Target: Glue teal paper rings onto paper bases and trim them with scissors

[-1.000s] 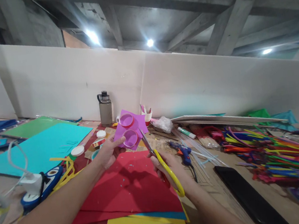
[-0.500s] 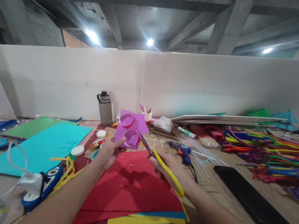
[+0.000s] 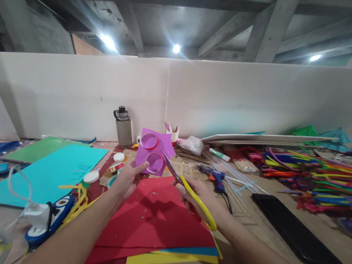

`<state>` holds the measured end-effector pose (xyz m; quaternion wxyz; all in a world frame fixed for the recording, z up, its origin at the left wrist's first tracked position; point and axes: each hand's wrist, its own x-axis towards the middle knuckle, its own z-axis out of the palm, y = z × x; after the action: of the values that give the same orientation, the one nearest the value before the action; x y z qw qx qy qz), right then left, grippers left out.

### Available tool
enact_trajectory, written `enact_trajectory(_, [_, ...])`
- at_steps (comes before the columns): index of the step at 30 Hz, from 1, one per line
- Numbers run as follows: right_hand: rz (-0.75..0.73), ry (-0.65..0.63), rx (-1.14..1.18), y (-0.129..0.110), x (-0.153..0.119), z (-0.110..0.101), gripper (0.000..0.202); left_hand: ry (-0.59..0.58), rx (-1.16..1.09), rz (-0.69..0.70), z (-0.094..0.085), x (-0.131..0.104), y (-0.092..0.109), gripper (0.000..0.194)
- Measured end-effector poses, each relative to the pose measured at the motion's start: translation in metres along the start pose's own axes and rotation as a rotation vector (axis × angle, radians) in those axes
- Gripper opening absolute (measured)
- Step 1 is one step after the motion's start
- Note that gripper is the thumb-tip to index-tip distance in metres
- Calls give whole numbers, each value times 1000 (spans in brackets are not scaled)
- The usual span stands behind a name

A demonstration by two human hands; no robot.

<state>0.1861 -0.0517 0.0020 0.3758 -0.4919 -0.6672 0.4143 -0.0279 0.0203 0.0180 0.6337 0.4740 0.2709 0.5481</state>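
Observation:
My left hand pinches the near left edge of a purple paper sheet, its thumb reaching a red-rimmed ring on the sheet. A second such ring stands on the paper farther back. My right hand is closed round a pair of scissors with yellow handles. Their blades point up and away, with the tips at the right side of the purple paper, beside the nearer ring. Under both hands lies red paper dotted with small light-blue scraps.
A blue glue gun and a black phone lie to the right, before many coloured pipe cleaners. A grey bottle stands behind. A turquoise sheet and a power strip are at left.
Hardly anything differs. The view has shifted very slightly; both hands keep hold of the purple paper and the scissors in nearly the same place.

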Motion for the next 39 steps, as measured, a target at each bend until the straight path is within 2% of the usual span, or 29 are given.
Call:
enact_trajectory(12, [-27,-11,-59,-5,1,-3,40,16,-8,-8,1,1,1,30])
enact_trajectory(20, [-40,-5,-80,3,4,-5,37,-25,50,3,-6,6,2,29])
enact_trajectory(26, [-56,25,-31,7,3,-1,35,9,-30,8,1,3,3,26])
enact_trajectory(30, [-86,37,23,2,2,2,36,11,-89,27,6,-2,1,28])
enact_trajectory(35, [-79,66,16,-7,0,3,39,3,-100,23,5,-3,0,35])
enact_trajectory(39, [-89,-3,-38,-10,0,-1,37,-5,-86,38,3,-1,1,27])
